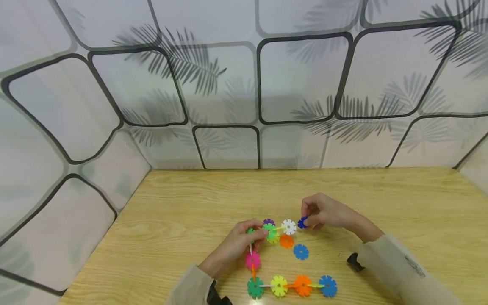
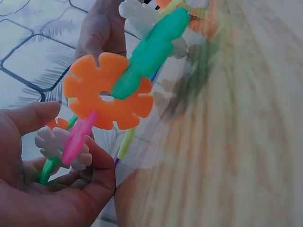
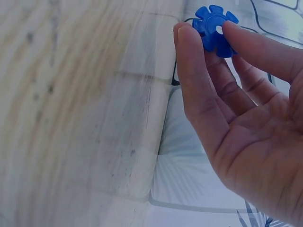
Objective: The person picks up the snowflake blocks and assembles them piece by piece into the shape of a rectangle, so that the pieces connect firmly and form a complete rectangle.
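Observation:
In the head view my right hand (image 1: 325,212) pinches a dark blue notched plastic disc (image 1: 302,223) between thumb and fingers. The right wrist view shows this blue disc (image 3: 210,33) at the fingertips. My left hand (image 1: 238,241) grips a linked chain of notched discs around a light green disc (image 1: 269,231). A white disc (image 1: 288,227) at the chain's upper end lies just left of the blue one, with a small gap. From the left hand the chain runs down through a pink disc (image 1: 253,260) to a green corner disc (image 1: 255,288).
Along the bottom, the linked row continues through a yellow disc (image 1: 279,286) and an orange disc (image 1: 303,285) to a blue disc (image 1: 328,286). Inside the shape lie another orange disc (image 1: 286,241) and a lighter blue disc (image 1: 301,252). A patterned curtain (image 1: 228,84) stands behind the wooden table (image 1: 190,190).

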A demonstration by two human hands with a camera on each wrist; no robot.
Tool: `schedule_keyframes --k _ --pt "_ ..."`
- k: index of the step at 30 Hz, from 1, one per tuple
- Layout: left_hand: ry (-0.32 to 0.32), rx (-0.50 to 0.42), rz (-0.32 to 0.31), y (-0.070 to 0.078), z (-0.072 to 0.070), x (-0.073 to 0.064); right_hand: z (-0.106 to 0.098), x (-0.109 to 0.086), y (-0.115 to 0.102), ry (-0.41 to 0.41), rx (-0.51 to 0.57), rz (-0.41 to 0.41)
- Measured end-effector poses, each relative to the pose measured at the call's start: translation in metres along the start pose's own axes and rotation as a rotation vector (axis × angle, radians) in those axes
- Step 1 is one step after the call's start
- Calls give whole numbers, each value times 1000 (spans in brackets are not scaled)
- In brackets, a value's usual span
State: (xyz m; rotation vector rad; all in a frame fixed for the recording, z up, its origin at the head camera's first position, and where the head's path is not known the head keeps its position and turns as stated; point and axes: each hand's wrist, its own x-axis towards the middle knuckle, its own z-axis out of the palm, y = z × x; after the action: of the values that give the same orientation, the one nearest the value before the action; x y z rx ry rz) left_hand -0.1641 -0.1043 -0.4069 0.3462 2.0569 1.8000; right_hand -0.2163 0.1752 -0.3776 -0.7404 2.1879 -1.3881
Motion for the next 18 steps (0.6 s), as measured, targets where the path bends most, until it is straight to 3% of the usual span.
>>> schedule_keyframes --k 18 --pt "-16 -1 -19 -1 -2 -1 12 -9 -3 7 11 -52"
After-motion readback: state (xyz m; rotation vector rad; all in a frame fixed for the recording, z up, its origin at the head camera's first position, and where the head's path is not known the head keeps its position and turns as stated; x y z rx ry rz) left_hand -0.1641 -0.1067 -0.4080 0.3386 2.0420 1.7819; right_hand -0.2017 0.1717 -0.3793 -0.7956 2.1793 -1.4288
